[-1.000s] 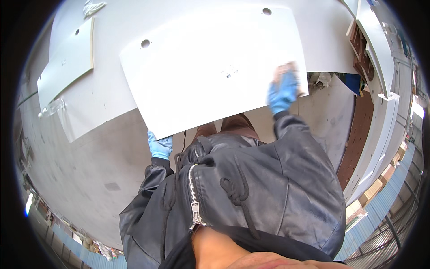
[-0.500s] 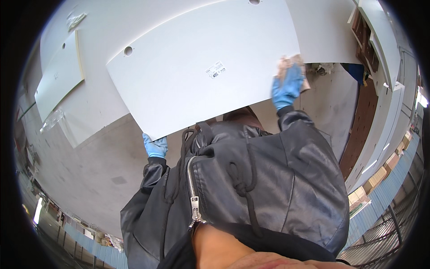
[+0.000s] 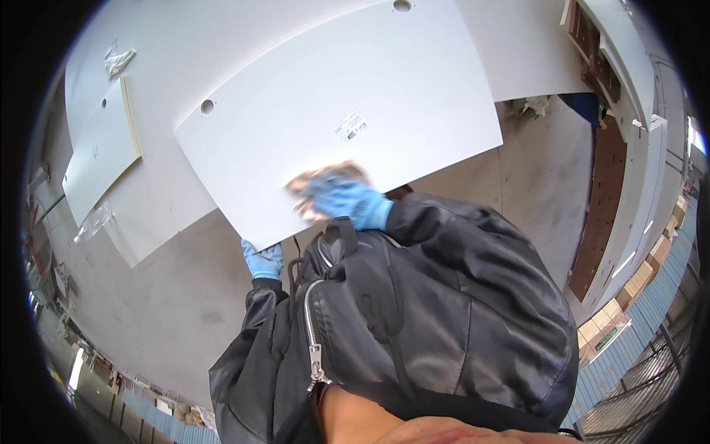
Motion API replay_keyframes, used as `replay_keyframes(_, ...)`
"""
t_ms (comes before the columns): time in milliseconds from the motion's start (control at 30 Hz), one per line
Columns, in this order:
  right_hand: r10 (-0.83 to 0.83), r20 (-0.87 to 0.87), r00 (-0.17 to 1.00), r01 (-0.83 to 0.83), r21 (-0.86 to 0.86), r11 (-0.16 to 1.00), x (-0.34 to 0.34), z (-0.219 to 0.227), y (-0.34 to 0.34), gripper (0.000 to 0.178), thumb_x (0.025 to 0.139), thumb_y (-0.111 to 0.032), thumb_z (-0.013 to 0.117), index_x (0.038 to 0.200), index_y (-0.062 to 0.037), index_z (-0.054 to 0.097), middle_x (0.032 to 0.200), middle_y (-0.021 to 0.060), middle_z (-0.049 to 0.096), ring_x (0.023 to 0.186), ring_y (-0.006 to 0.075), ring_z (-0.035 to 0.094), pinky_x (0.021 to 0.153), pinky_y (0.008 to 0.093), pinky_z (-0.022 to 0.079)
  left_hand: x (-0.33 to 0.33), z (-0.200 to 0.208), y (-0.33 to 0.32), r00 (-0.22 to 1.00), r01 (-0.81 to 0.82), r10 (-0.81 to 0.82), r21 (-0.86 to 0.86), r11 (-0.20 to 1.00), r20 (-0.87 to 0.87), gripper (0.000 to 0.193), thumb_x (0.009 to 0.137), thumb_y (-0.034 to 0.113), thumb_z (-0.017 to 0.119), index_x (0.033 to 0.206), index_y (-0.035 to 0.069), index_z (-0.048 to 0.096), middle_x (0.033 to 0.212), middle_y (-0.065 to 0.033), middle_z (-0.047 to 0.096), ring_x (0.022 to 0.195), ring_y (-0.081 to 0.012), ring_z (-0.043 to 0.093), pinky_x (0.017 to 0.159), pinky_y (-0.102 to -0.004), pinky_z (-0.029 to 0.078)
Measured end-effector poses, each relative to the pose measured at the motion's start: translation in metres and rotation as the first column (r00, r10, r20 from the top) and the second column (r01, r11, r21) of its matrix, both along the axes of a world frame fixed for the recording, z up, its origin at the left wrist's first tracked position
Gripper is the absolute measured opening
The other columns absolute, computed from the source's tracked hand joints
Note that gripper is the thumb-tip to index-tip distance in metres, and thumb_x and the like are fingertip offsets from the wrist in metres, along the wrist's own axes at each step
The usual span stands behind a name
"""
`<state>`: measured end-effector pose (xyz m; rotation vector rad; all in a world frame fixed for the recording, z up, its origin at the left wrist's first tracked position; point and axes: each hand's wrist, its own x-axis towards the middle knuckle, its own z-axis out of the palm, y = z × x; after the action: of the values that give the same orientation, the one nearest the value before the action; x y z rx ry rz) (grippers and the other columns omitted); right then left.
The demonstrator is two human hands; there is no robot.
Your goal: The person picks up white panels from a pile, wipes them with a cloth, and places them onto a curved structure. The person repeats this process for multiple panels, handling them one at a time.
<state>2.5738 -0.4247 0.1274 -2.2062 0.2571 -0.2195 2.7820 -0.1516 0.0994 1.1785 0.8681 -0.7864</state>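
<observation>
Right hand [image 3: 340, 198], blue-gloved, palm down over a tan cloth [image 3: 299, 182] on the white panel [image 3: 392, 74]; blurred, can't tell if fingers clamp it. Left hand [image 3: 263, 261], also gloved, clamped on the panel's near-left corner. Panel sits in front of the torso, near edge overhanging the pale work surface [image 3: 163, 181]. Label [image 3: 350, 126] beyond the cloth. Smaller panel [image 3: 102, 155] off left, well apart.

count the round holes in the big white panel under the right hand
2: a hole near the left corner of the white panel and another hole by the picture's top edge. The right hand and tan cloth might cover more.
</observation>
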Motion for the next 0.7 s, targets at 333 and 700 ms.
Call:
replay_keyframes(333,-0.613,0.192,0.766,0.582,-0.61,0.537,-0.094,-0.012,-0.266,0.054,0.088,-0.029,0.063,0.135,-0.0063,0.052,0.147,0.0178,0.046,0.138,0.0356,0.04,0.116,0.0531,0.024,-0.003,-0.006,0.002,1.0,-0.003,0.003,0.032,0.999,0.012,0.061,0.096,0.053,0.056,0.14,0.012,0.05,0.14,-0.0092,0.055,0.127,-0.0313,0.054,0.107,-0.0507,0.046)
replay_keyframes(700,-0.524,0.229,0.82,0.526,-0.661,0.535,-0.072,-0.033,-0.368,0.057,0.092,-0.036,0.06,0.138,-0.0045,0.049,0.144,0.0187,0.049,0.136,0.0359,0.043,0.115,0.0488,0.028,-0.003,-0.003,-0.003,1.0,-0.005,0.004,0.094,0.996,0.016,0.062,0.096,0.052,0.057,0.14,0.01,0.049,0.143,-0.0094,0.053,0.131,-0.0311,0.051,0.109,-0.0521,0.043)
